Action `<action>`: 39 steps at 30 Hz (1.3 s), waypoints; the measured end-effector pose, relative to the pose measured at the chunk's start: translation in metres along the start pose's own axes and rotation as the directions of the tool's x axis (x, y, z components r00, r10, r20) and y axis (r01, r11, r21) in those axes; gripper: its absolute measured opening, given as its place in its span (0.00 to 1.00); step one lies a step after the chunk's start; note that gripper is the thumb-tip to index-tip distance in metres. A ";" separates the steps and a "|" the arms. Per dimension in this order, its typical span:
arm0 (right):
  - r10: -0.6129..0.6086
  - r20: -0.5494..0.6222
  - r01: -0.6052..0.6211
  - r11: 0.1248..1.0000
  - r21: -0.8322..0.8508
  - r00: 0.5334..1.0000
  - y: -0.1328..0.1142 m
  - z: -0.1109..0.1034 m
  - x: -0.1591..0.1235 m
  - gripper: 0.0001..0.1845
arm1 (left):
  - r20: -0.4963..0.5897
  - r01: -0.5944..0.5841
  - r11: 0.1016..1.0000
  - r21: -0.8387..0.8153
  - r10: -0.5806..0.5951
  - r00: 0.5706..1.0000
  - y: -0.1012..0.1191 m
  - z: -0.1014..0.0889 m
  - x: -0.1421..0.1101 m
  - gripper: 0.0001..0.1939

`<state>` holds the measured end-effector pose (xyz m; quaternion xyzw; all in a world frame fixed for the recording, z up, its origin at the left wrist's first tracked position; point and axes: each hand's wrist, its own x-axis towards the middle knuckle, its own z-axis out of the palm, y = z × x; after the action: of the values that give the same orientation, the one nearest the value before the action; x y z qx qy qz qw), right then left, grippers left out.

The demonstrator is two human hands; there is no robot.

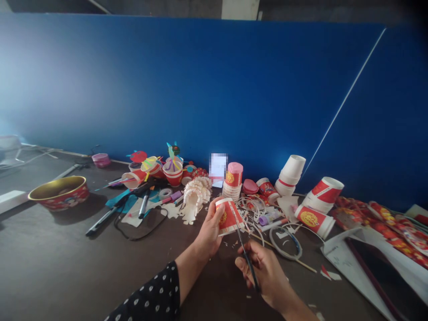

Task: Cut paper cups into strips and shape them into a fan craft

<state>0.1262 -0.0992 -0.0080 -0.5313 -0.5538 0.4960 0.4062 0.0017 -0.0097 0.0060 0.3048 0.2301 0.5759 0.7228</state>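
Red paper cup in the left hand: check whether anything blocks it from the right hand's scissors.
Nothing visible does. The left hand holds the red paper cup while the scissors in the right hand overlap its side.

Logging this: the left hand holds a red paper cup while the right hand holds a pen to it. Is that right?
Not quite: the head view shows the right hand holding scissors, not a pen, to the red paper cup in the left hand.
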 end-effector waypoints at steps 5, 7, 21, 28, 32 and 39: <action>0.015 -0.007 -0.015 1.000 0.020 1.000 -0.001 0.002 0.001 0.22 | -0.004 -0.011 1.000 0.019 0.011 1.000 -0.001 0.000 0.000 0.18; 0.023 -0.010 -0.023 0.999 0.025 1.000 -0.003 0.002 0.001 0.22 | -0.006 -0.010 1.000 0.023 0.010 1.000 -0.001 0.000 0.000 0.18; 0.029 -0.017 -0.028 0.999 0.045 0.999 -0.008 0.005 -0.001 0.22 | -0.002 0.000 0.999 0.042 0.000 1.000 -0.001 -0.001 0.001 0.20; 0.016 -0.031 -0.016 1.000 -0.002 0.999 -0.010 0.005 -0.003 0.21 | -0.009 0.008 0.999 0.050 -0.007 1.000 0.000 -0.002 0.003 0.20; 0.004 -0.040 -0.004 1.000 -0.016 0.999 -0.011 0.005 -0.003 0.19 | -0.011 0.012 0.999 0.044 -0.011 1.000 0.002 0.001 0.001 0.20; 0.034 -0.029 -0.032 0.998 0.053 0.999 -0.009 0.004 0.000 0.21 | 0.016 0.009 0.999 0.052 -0.010 1.000 0.001 -0.001 0.002 0.19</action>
<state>0.1206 -0.0997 -0.0003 -0.5370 -0.5256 0.5088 0.4201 0.0004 -0.0072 0.0060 0.3271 0.2405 0.5639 0.7192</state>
